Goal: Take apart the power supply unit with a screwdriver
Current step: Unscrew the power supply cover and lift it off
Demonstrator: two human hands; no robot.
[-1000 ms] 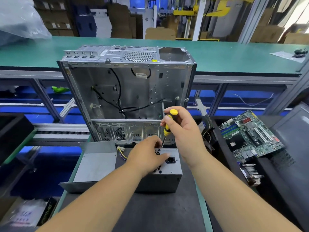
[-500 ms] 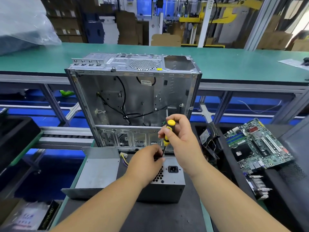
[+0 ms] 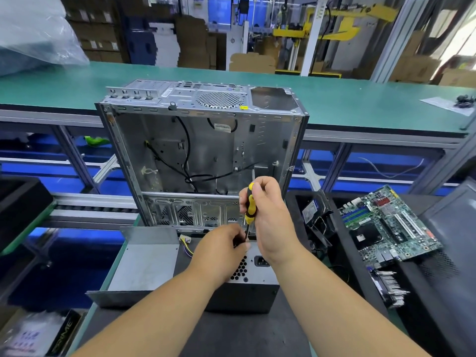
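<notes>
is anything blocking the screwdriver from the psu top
Nothing visible does. The right hand holds the screwdriver upright, its shaft running down to the psu top, where the left hand fingers hide the tip.

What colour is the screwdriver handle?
Yellow and black, on the screwdriver in the head view.

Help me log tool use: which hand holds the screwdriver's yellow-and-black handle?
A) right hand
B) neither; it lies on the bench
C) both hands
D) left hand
A: the right hand wraps the handle of the screwdriver, while the left hand sits lower, at the shaft tip on the power supply.
</notes>
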